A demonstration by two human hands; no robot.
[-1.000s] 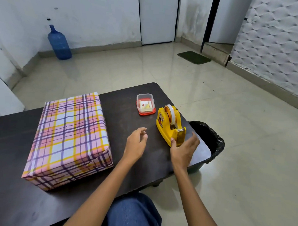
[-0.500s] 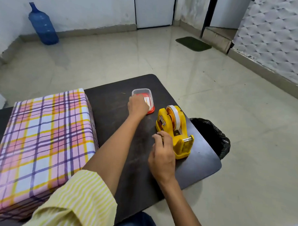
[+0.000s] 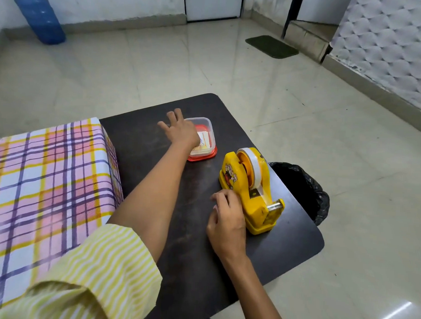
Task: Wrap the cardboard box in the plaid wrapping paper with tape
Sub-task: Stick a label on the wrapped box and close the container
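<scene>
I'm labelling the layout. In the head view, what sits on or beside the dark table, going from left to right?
plaid-wrapped box → small clear container → yellow tape dispenser → black bin

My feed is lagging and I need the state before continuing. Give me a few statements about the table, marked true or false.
1. No bare cardboard shows on the plaid-wrapped box. True.
2. The left hand rests on the tape dispenser. False: it is at the clear container, and the right hand is against the dispenser.
3. A tape roll sits in the dispenser. True.
4. The black-bagged bin stands on the table. False: it stands on the floor beside the table's right edge.
</scene>
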